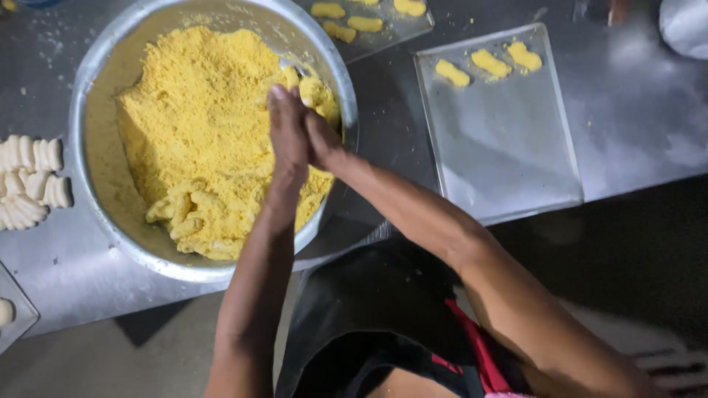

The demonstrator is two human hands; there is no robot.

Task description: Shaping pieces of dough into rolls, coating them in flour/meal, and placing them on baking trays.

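Note:
A large metal bowl (94, 74) holds a heap of yellow crumbs (195, 110). Several crumb-coated pieces (199, 217) lie at the bowl's near side. My left hand (286, 133) and my right hand (318, 140) are pressed together, palm to palm, above the bowl's right part. A crumb-coated piece (318, 96) shows between the fingers at the top, squeezed by both hands. Most of that piece is hidden by the palms.
A flat metal tray (509, 155) at the right carries three coated pieces (490, 65). Another tray (391, 33) behind the bowl holds more. Uncoated white ridged pieces (29, 180) lie on the steel table at the left. The table's front edge runs near my body.

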